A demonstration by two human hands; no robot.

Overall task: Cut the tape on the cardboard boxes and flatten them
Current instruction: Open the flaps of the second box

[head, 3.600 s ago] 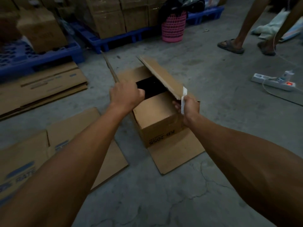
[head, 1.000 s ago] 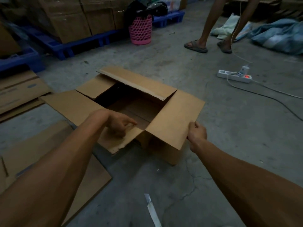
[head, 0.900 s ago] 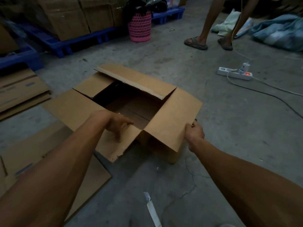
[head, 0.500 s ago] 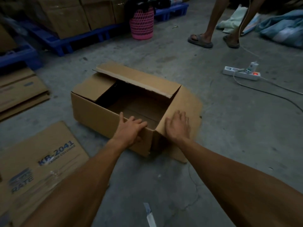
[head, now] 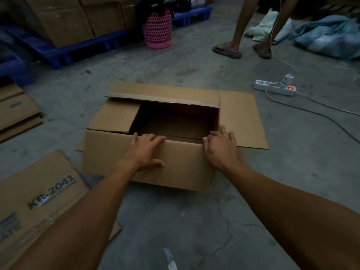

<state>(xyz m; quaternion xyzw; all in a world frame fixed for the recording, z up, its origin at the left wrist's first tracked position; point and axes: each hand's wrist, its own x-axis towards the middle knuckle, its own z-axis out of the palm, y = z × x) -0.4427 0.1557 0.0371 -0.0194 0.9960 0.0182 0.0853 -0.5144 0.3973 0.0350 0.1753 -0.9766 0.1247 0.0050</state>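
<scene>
An open brown cardboard box [head: 109, 152] stands on the concrete floor in front of me, its top flaps spread and its inside dark. My left hand [head: 145, 151] lies flat on the near wall, fingers over the top edge. My right hand [head: 220, 149] rests with spread fingers on the near right corner, beside the right flap [head: 241, 119], which lies out flat on the floor. A white strip that looks like a cutter or a piece of tape [head: 170, 260] lies on the floor near my feet.
Flattened printed boxes [head: 39, 197] lie at the near left, more flat cardboard [head: 15, 112] at the far left. Blue pallets [head: 58, 53] with stacked cartons and a pink basket [head: 157, 28] stand behind. A person's legs [head: 236, 34], a power strip [head: 274, 87] with cable and cloth lie to the right.
The box has been turned square to me, with its near flap now out of sight. Both hands moved from the flaps onto the near wall and right corner, and the right flap dropped flat.
</scene>
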